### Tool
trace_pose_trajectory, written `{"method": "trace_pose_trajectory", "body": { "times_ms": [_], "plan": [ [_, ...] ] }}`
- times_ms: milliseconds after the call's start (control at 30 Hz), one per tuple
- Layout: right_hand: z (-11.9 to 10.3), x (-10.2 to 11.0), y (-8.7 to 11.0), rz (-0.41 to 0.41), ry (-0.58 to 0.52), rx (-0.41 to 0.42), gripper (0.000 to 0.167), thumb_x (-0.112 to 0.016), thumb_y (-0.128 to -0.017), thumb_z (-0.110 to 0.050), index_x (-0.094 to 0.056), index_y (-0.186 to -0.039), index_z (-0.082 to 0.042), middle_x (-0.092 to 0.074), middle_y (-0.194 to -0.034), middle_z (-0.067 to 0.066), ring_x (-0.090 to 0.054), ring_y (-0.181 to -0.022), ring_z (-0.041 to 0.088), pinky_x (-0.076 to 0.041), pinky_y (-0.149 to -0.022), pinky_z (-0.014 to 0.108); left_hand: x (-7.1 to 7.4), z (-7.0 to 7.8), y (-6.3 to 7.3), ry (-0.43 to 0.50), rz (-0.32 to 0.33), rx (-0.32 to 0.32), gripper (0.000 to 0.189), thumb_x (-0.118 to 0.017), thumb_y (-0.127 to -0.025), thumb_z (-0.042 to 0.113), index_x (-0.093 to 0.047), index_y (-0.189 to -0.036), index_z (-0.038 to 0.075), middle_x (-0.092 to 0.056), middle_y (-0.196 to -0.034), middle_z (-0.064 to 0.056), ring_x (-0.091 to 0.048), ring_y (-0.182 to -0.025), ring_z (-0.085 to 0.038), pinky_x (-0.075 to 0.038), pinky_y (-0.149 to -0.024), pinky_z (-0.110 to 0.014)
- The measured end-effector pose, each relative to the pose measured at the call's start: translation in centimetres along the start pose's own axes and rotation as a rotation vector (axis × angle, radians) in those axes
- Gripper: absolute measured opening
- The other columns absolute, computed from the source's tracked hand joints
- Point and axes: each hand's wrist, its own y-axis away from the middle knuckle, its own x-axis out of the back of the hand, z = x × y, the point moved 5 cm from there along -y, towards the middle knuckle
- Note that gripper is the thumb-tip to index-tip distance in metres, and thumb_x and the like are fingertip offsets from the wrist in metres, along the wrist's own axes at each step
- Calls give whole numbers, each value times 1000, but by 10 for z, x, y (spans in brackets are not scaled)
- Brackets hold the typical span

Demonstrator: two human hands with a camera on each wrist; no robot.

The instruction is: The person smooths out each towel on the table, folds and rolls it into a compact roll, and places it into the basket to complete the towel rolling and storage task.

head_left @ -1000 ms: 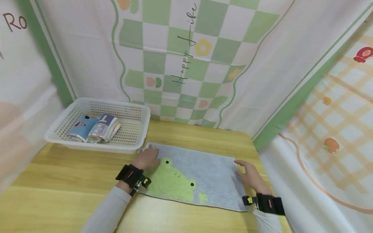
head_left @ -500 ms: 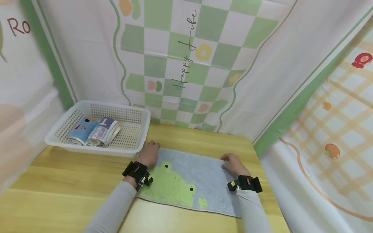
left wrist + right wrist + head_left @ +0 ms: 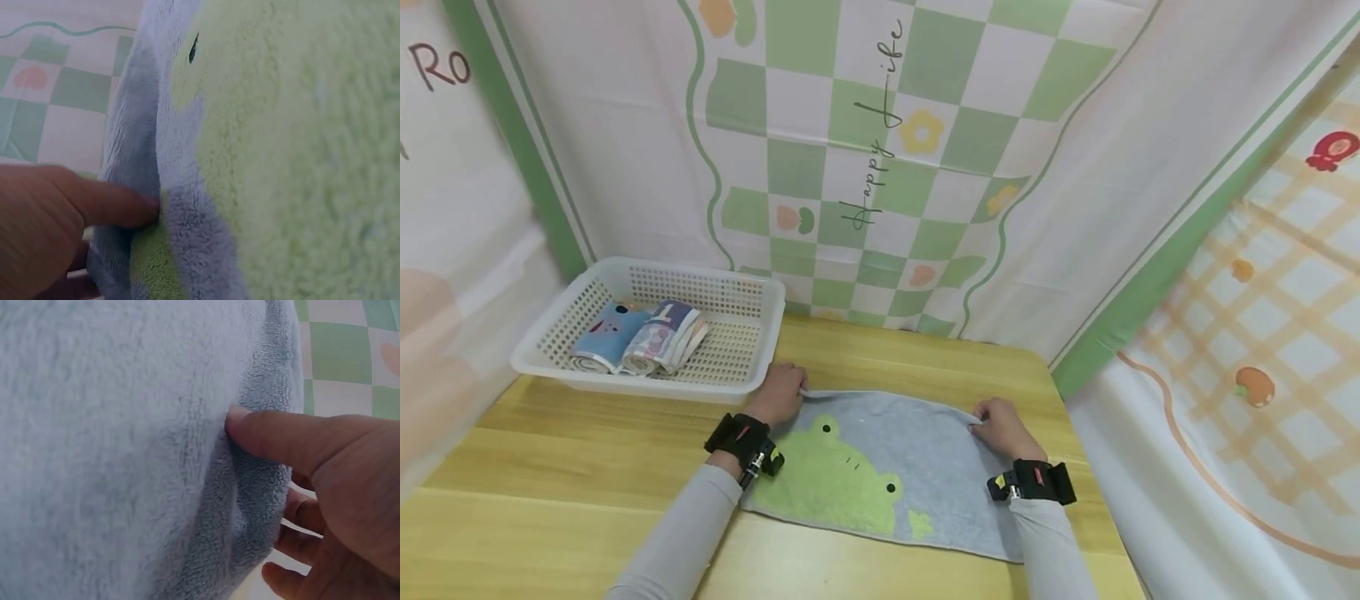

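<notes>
A grey-blue towel (image 3: pixel 932 446) with a green frog on it lies spread on the table, its far edge lifted slightly. At the far left corner my left hand (image 3: pixel 781 395) pinches that edge; in the left wrist view the thumb presses the fabric (image 3: pixel 187 225) from the front. My right hand (image 3: pixel 1006 429) pinches the same edge near the far right corner. In the right wrist view its thumb lies on the near face of the towel (image 3: pixel 125 444), with the other fingers behind the edge, partly hidden.
A white plastic basket (image 3: pixel 756 371) stands at the back left, close to my left hand. Two rolled towels, one blue (image 3: pixel 610 337) and one patterned (image 3: pixel 658 337), lie inside it. A printed curtain (image 3: pixel 880 283) hangs behind the wooden table (image 3: pixel 587 467).
My right hand has moved left and inward from the towel's right side to its far edge. The left hand has shifted to the far corner. Both now grip the edge, which has risen.
</notes>
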Motion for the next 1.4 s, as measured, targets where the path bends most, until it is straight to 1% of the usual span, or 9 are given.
{"method": "trace_pose_trajectory", "body": {
  "times_ms": [133,267,367,467,633,767,1000,1233,1400],
  "plan": [
    [2,0,4,5,12,-12,16,-73,-87,-1,-59,-81,-6,-59,-86,6,-53,-79,20,-45,-72,36,1,3,0,46,-34,9,23,-64,-85,-11,-70,-104,1,-71,-103,-13,-67,-98,-29,-56,-87,-43],
    [4,3,14,-12,30,-43,13,-72,-87,1,-61,-86,-6,-63,-90,7,-56,-84,22,-50,-77,41,5,9,-1,95,-41,-5,23,-68,-91,0,-72,-114,1,-72,-113,-15,-68,-106,-32,-56,-92,-46],
    [1,11,22,-11,51,-37,13,-72,-85,3,-62,-86,-5,-64,-90,7,-56,-84,22,-50,-79,43,10,14,1,98,-18,-40,21,-69,-92,3,-74,-112,1,-73,-113,-14,-68,-107,-31,-55,-94,-45],
    [-5,21,29,16,69,14,15,-73,-83,6,-62,-85,-5,-63,-86,5,-55,-81,22,-50,-75,42,21,23,4,124,21,-98,18,-70,-90,-3,-76,-105,2,-74,-106,-12,-70,-101,-29,-56,-91,-44],
    [-11,35,33,83,83,89,15,-71,-83,10,-64,-83,-4,-64,-83,7,-54,-76,20,-49,-71,39,42,41,8,173,70,-197,17,-69,-89,-8,-77,-100,2,-73,-100,-8,-70,-95,-26,-59,-85,-39],
    [-11,42,34,130,77,86,14,-66,-86,13,-67,-87,-1,-68,-88,14,-61,-82,26,-52,-75,45,58,50,11,160,96,-235,17,-70,-89,-8,-77,-102,1,-74,-100,-10,-71,-95,-27,-59,-85,-38],
    [-12,54,40,284,92,50,14,-59,-90,14,-66,-100,6,-67,-106,27,-63,-105,45,-51,-89,58,76,40,17,112,180,-222,17,-71,-88,-9,-76,-97,4,-72,-97,-7,-70,-91,-24,-59,-81,-36],
    [-24,67,53,445,120,93,14,-62,-87,14,-67,-96,4,-67,-98,23,-64,-93,40,-52,-81,55,81,44,30,82,286,-266,15,-75,-84,-9,-74,-91,4,-68,-94,-6,-67,-87,-21,-58,-76,-33],
    [-26,51,75,338,82,3,16,-68,-84,12,-68,-89,-4,-67,-91,13,-61,-81,26,-52,-69,42,71,48,53,64,229,-250,18,-78,-81,-8,-73,-89,7,-67,-93,-2,-66,-86,-18,-58,-75,-28]
  ]
}}
